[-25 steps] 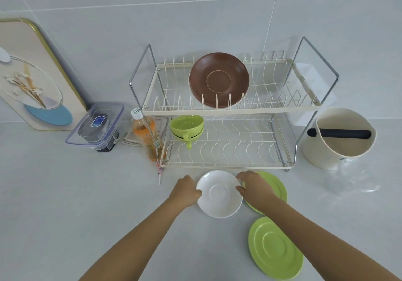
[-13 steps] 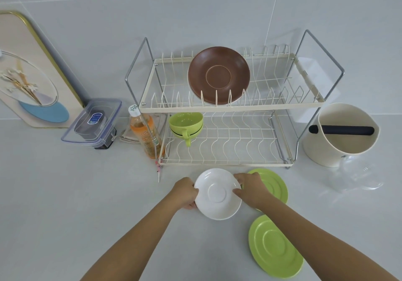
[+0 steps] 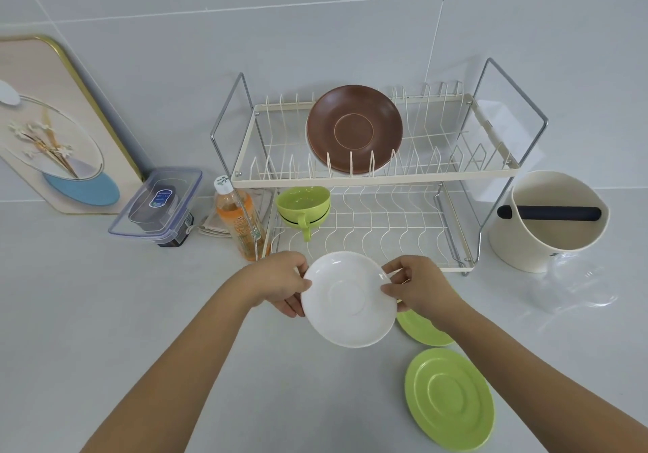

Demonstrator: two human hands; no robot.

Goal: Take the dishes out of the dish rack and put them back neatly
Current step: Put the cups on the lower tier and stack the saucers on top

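From the head view, the round white ceramic saucer (image 3: 349,300) is held clear of the grey counter (image 3: 140,330), in front of the cream wire two-tier dish rack's (image 3: 371,180) lower shelf. It looks light, stiff, glossy and likely breakable — best taken at opposite rim edges. The left hand (image 3: 280,282) and right hand (image 3: 415,284) do just that, fingers curled narrowly round each side — thumbs on top.

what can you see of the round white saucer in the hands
The round white saucer is plain and glossy, ceramic by its look, with a faint circular well at its centre. It looks clean and whole. Its face is tilted towards the camera. The left hand and the right hand grip opposite rims, in front of the wire dish rack.
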